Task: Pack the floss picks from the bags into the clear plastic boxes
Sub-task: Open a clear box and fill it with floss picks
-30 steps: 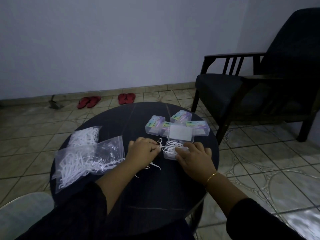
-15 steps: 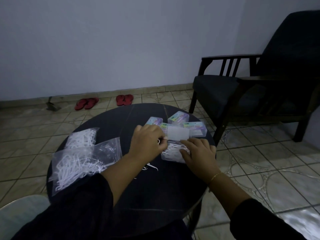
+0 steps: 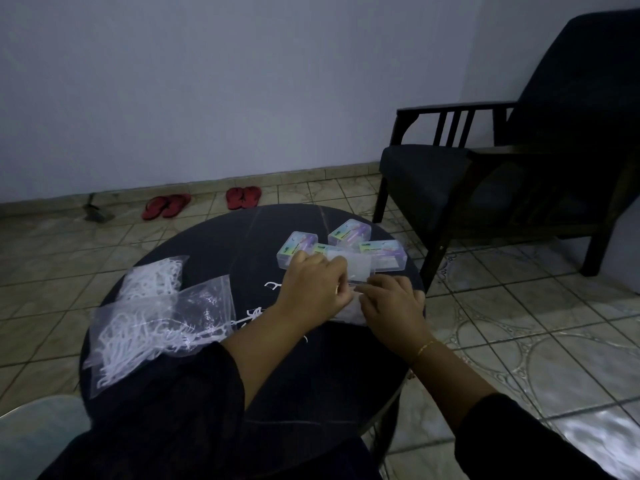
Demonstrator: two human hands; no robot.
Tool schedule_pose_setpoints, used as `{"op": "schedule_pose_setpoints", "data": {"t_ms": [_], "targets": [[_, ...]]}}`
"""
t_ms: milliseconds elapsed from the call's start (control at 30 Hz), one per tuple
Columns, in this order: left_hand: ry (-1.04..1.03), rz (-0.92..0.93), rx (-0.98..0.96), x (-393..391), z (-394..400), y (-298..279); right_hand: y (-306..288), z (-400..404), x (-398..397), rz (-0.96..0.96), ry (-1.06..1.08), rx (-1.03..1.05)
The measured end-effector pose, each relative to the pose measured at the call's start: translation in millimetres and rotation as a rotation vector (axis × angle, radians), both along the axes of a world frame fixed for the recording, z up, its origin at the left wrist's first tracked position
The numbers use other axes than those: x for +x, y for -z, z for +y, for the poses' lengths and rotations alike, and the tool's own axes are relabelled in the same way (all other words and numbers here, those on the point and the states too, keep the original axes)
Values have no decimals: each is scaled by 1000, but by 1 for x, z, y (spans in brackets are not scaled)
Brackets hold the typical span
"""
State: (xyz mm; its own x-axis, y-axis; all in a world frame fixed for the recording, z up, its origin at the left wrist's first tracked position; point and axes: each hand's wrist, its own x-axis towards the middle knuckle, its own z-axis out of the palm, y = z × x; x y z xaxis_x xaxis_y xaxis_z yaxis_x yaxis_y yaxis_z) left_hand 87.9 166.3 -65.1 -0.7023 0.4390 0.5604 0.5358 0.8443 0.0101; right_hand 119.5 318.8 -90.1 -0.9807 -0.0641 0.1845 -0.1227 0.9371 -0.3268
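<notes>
Dark round table, bare at the near edge. Left hand and right hand curled onto open clear box; bags overhanging left rim.

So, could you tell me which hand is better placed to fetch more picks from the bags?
Left, probably. The left hand is on the side of the open box nearer the bags at the table's left; the right hand lies beyond the box and would have to cross over.
</notes>
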Motion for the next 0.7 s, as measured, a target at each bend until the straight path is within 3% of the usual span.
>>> {"op": "schedule_pose_setpoints", "data": {"t_ms": [233, 400, 700], "targets": [[23, -118, -103, -9, -9, 15, 1, 6, -1, 38, 113, -70], [-52, -83, -43, -2, -28, 8, 0, 5, -2, 49, 152, -45], [-372, -258, -255, -9, -93, -17, -21, -38, -8, 86, -60, 63]]}}
